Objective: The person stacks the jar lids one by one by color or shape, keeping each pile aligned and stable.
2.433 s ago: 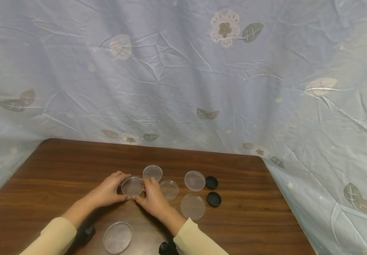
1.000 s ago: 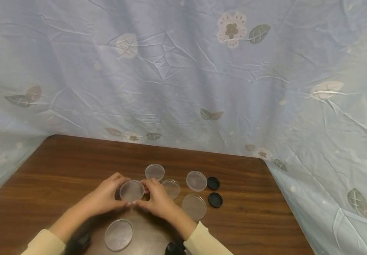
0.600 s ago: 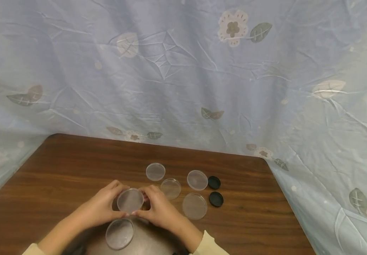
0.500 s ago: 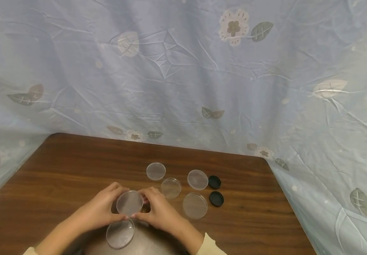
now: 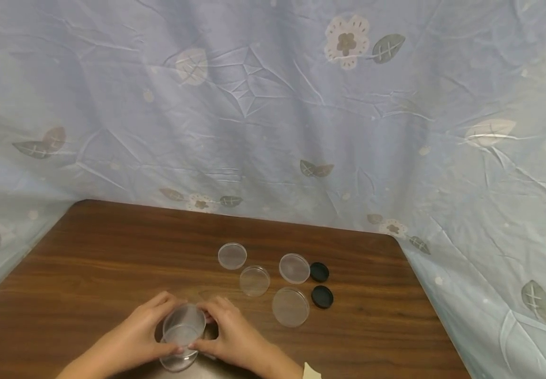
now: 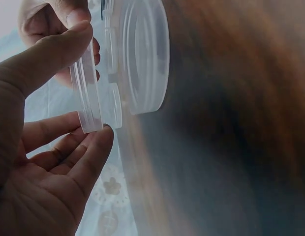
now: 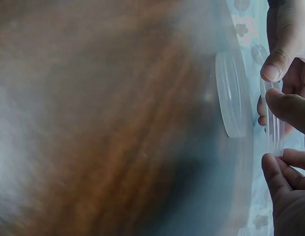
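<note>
Both hands hold one clear, shallow round petri dish [image 5: 185, 314] by its edge. My left hand [image 5: 141, 331] grips its left side, thumb at the near rim and fingers at the far side. From the right, my right hand [image 5: 235, 335] grips it the same way, the two thumbs close together. A second clear dish [image 5: 176, 364] lies on the table below, partly covered by the held one in the head view. In the left wrist view a gap separates the held dish [image 6: 87, 98] from the dish on the table [image 6: 160, 61].
Several more clear round dishes lie further back on the brown wooden table [image 5: 126, 247], among them a small one [image 5: 232, 256] and a larger one [image 5: 290, 307]. Two black round caps [image 5: 319, 272] sit to their right. A pale floral cloth [image 5: 263, 131] hangs behind.
Both hands have brought the held dish toward the near edge of the table, from beside the back dishes to over the near dish. The other dishes and black caps stay put.
</note>
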`<act>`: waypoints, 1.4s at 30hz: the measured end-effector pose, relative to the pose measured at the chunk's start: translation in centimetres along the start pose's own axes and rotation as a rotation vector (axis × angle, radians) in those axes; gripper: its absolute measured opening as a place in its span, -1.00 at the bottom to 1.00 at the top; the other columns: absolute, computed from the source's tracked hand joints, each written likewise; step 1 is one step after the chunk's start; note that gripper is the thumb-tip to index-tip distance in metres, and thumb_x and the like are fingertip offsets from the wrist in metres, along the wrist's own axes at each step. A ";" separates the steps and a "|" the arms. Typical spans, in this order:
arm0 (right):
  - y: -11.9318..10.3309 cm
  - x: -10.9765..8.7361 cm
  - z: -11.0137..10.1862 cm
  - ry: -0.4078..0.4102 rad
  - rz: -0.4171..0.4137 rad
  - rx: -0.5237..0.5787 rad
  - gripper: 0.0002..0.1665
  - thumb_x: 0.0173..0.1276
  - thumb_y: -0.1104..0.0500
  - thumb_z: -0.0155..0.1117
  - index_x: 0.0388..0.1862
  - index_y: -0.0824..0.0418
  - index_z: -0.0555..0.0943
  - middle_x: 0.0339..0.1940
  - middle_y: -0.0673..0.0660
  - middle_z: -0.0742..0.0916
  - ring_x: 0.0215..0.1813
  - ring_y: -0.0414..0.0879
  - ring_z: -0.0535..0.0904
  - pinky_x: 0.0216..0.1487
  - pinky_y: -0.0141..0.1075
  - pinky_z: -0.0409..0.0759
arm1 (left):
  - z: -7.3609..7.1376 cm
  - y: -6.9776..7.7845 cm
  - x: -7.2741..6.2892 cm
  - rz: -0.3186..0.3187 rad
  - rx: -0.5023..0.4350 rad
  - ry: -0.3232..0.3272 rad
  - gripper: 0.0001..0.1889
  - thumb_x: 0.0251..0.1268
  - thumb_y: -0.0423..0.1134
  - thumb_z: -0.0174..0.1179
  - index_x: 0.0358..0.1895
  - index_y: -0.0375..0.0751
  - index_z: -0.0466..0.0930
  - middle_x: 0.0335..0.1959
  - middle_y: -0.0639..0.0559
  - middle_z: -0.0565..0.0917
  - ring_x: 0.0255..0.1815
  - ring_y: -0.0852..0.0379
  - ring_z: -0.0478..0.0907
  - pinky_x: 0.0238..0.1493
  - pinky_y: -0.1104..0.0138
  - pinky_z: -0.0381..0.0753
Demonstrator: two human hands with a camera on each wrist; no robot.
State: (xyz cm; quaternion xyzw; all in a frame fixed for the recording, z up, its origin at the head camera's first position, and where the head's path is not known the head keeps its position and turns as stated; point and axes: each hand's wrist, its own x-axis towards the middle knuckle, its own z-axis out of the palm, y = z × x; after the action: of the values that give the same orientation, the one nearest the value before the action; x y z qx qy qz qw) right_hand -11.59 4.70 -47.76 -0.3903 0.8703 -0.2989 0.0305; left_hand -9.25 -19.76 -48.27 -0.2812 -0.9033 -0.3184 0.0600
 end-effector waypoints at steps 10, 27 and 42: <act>0.0 -1.0 1.1 -0.034 -0.050 0.046 -0.32 0.35 -0.04 0.53 0.34 0.21 0.54 0.15 0.00 0.68 0.12 -0.35 0.46 0.14 -0.58 0.51 | 1.2 -0.5 -1.7 0.072 -0.064 0.034 -0.19 0.01 0.07 0.63 0.27 -0.35 0.58 0.05 0.08 0.61 -0.02 0.35 0.56 -0.16 0.45 0.65; -0.1 -1.6 2.0 -0.047 -0.085 0.043 -0.30 0.37 -0.03 0.52 0.38 0.21 0.51 0.22 0.06 0.65 0.22 -0.29 0.50 0.18 -0.56 0.53 | 1.8 -1.0 -2.8 0.120 -0.059 0.023 -0.19 0.11 0.10 0.58 0.26 -0.45 0.55 0.02 0.00 0.57 -0.04 0.45 0.47 -0.22 0.49 0.59; -0.2 -1.6 2.2 -0.053 -0.070 0.029 -0.28 0.37 -0.04 0.52 0.39 0.20 0.51 0.23 0.05 0.64 0.24 -0.30 0.48 0.18 -0.56 0.52 | 2.1 -1.1 -3.2 0.134 0.005 0.058 -0.17 0.09 0.14 0.58 0.24 -0.44 0.56 0.02 0.01 0.57 -0.04 0.42 0.47 -0.22 0.49 0.61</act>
State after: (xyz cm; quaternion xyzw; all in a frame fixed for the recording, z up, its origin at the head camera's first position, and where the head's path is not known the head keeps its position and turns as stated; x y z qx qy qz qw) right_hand -9.74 4.58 -49.73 -0.4279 0.8506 -0.3017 0.0486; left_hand -7.01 -20.71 -51.46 -0.3317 -0.8811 -0.3194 0.1080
